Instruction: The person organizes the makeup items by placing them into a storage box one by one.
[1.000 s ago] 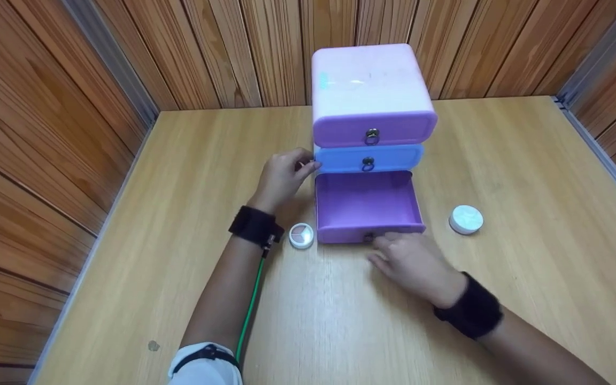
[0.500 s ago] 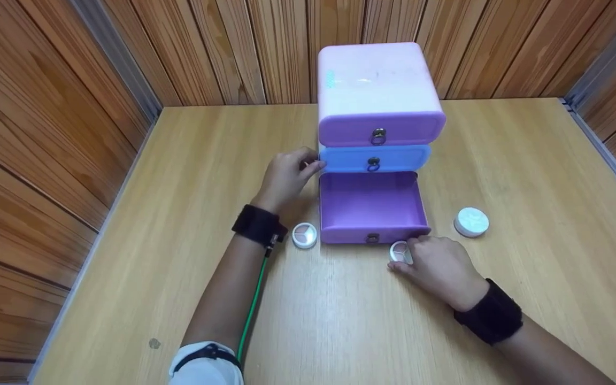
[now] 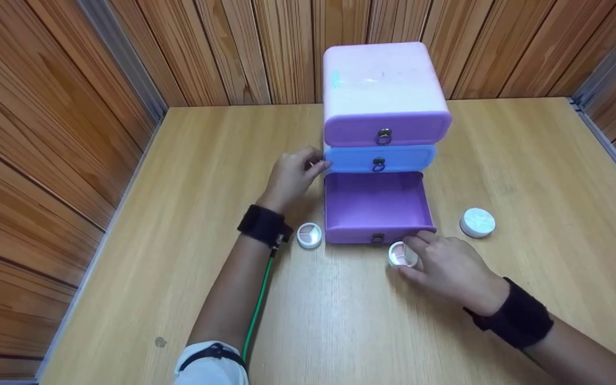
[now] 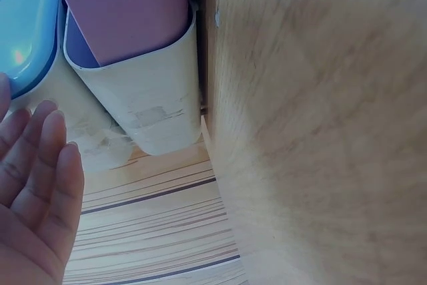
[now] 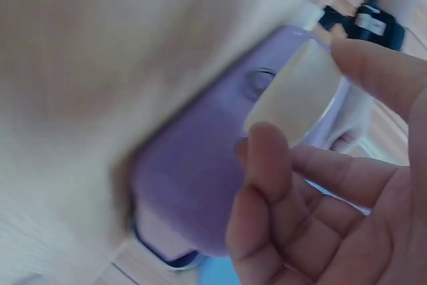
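Observation:
My right hand [image 3: 452, 268] pinches a small round white container [image 3: 401, 254] between thumb and fingers, just in front of the pulled-out bottom drawer [image 3: 359, 236]. The container's top is divided into three sections in the head view; its pale side [image 5: 293, 95] faces the right wrist camera. At the left side of the small drawer cabinet [image 3: 383, 80], my left hand [image 3: 292, 175] has its fingertips by the edge of the blue middle drawer [image 3: 407, 159]. The left wrist view has those fingers [image 4: 47, 165] loosely extended. The bottom drawer's purple inside holds nothing visible.
A similar round container [image 3: 309, 236] lies on the table left of the bottom drawer. A white round lidded jar [image 3: 478, 223] stands to the right. The purple top drawer [image 3: 351, 131] is closed. Wood-panelled walls [image 3: 265, 53] border the table.
My right hand has moved right from the bottom drawer's ring handle, and the container it pinches has come into view. The left hand stays by the cabinet. The head view has shifted slightly.

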Demonstrator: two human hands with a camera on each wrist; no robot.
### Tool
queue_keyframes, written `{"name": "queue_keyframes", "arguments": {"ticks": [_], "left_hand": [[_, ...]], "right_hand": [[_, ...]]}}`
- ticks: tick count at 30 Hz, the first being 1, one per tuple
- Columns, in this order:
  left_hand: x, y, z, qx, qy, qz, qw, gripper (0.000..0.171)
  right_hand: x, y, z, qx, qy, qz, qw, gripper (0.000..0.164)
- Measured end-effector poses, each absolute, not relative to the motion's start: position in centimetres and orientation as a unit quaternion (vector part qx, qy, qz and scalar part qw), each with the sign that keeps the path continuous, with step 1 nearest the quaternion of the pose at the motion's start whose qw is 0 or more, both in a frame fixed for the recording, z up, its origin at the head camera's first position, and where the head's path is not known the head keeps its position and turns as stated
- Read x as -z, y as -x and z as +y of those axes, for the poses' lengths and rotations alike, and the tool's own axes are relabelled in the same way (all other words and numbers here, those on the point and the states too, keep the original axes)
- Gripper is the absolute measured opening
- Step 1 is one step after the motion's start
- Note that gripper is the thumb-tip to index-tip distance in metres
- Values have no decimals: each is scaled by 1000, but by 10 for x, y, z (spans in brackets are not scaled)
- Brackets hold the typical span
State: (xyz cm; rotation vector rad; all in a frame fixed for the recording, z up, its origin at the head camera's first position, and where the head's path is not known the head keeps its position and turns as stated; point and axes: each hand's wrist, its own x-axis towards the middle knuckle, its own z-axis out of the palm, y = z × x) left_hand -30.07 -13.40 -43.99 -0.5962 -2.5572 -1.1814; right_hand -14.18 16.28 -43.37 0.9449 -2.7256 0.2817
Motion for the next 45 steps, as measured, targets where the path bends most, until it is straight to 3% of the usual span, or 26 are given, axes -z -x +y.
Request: {"name": "queue_keyframes", "arguments": {"ticks": [11, 25, 37, 45], "left_hand": [[439, 301, -133, 381, 209, -893, 120, 29], [441, 301, -134, 397, 200, -887, 127, 25], [439, 302, -135, 376, 209, -893, 131, 27], [440, 302, -136, 375, 208, -894, 128, 29]], "right_hand": [[391, 167, 142, -189, -363, -892, 193, 51], [386, 214, 108, -182, -314, -929, 77, 57], [398, 234, 90, -151, -307, -939, 37, 58], [411, 244, 78, -122, -295, -947, -25, 56]]}}
